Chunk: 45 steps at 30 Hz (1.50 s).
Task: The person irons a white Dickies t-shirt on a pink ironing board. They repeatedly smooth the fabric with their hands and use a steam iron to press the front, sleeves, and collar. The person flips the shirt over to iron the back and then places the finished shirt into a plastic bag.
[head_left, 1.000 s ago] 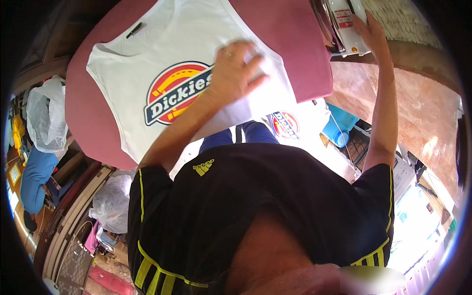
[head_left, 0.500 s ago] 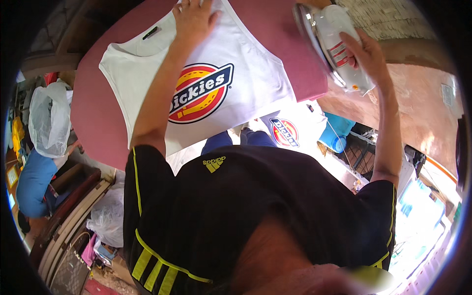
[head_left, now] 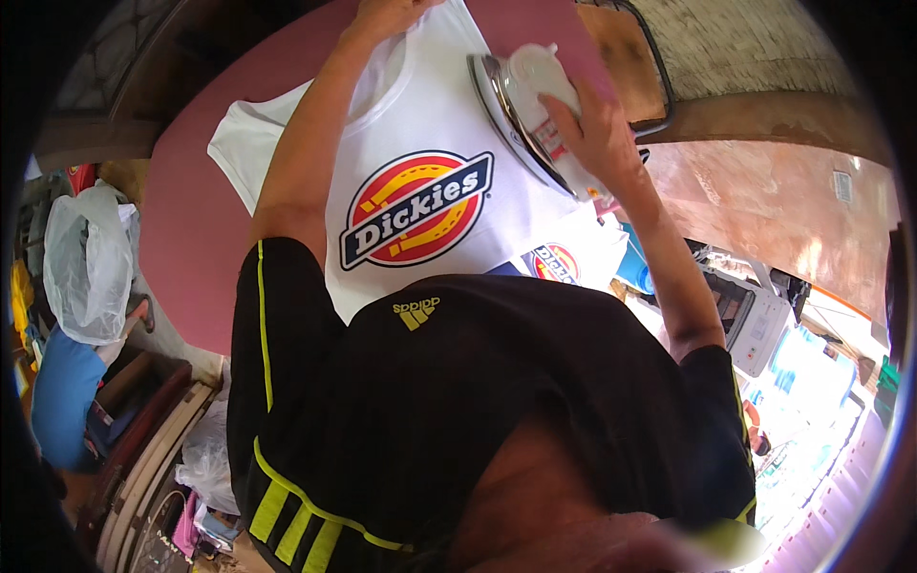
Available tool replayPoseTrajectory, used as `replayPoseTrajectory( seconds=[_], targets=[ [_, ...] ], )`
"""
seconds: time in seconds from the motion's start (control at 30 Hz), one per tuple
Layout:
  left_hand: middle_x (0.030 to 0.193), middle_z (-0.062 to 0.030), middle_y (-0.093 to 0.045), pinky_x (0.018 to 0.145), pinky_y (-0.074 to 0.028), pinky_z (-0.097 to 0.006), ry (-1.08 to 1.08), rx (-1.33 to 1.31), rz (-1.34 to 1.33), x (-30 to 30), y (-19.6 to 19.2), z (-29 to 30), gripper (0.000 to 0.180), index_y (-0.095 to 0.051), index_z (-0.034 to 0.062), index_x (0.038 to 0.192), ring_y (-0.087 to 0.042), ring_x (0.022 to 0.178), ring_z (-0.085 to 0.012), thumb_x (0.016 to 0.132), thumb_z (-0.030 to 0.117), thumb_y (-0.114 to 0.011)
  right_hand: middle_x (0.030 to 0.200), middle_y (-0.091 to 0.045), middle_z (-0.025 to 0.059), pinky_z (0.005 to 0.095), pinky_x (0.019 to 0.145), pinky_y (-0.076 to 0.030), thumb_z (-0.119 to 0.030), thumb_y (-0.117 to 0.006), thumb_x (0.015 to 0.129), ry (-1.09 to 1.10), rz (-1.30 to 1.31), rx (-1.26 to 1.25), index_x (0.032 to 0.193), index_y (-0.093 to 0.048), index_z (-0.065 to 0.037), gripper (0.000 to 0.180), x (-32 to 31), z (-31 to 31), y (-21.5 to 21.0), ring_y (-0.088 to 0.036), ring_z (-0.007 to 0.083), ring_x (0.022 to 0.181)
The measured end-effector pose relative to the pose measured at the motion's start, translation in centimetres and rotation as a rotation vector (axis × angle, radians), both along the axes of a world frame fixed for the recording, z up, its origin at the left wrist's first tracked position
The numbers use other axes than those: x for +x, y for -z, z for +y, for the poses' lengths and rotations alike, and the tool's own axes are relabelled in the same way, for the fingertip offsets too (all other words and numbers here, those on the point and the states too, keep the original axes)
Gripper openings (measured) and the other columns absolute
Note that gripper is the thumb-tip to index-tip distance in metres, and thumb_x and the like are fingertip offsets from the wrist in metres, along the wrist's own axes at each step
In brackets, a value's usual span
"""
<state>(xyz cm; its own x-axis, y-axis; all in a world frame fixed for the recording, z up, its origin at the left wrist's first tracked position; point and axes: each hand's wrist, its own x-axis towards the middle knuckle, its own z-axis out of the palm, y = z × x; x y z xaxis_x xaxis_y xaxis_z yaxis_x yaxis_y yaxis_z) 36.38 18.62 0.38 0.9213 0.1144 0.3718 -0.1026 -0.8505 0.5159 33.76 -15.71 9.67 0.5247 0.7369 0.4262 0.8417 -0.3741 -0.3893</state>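
A white t-shirt (head_left: 449, 124) with a round red, yellow and blue badge print lies flat on a maroon padded ironing board (head_left: 191, 220). My left hand (head_left: 387, 14) presses on the shirt near its collar at the far end. My right hand (head_left: 597, 134) grips the handle of a white clothes iron (head_left: 525, 105), tilted on its side so the shiny soleplate faces left, just above the shirt's right side.
A metal iron rest (head_left: 640, 67) sits at the board's far right end. Another white printed garment (head_left: 564, 258) hangs below the board. A plastic bag (head_left: 86, 258) and blue bundle (head_left: 57, 401) lie left; boxes and clutter fill the floor at right.
My left hand slid from the shirt's middle up to the collar. My right hand brought the iron from the rest at the right over onto the shirt.
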Motion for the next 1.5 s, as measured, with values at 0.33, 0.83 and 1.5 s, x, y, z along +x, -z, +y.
replayPoseTrajectory(
  seconds=[0.33,0.83,1.5],
  targets=[
    [0.097,-0.02,-0.065,0.081,-0.049,-0.052,-0.264,-0.008,-0.143,-4.2,0.1,-1.0,0.013,-0.067,0.0049,0.094,-0.062,0.092,-0.0429,0.091,0.017,-0.062,0.09,-0.066,0.0315,0.0553,0.073,-0.052,-0.034,-0.065,0.094,0.155,-0.208,0.039,0.117,-0.06,0.004,0.045,8.5,11.2,3.2,-0.063,0.0527,0.083],
    [0.09,-0.0207,-0.064,0.079,-0.049,-0.051,-0.354,-0.209,-0.319,-5.5,0.5,-1.5,0.008,-0.068,0.003,0.09,-0.063,0.088,-0.0424,0.086,0.008,-0.063,0.092,-0.067,0.032,0.0527,0.075,-0.052,-0.034,-0.063,0.096,0.025,-0.014,-0.03,0.113,-0.062,0.005,0.043,8.0,13.5,0.0,-0.067,0.0468,0.088],
    [0.101,-0.0193,-0.073,0.082,-0.054,-0.037,-0.233,-0.468,0.01,-6.6,-1.7,2.5,0.02,-0.075,0.0018,0.103,-0.071,0.09,-0.0296,0.088,0.011,-0.065,0.095,-0.071,0.0202,0.0378,0.075,-0.054,-0.034,-0.066,0.096,-0.14,0.194,-0.327,0.127,-0.06,-0.002,0.045,7.5,10.4,-0.8,-0.071,0.0316,0.085]
  ],
)
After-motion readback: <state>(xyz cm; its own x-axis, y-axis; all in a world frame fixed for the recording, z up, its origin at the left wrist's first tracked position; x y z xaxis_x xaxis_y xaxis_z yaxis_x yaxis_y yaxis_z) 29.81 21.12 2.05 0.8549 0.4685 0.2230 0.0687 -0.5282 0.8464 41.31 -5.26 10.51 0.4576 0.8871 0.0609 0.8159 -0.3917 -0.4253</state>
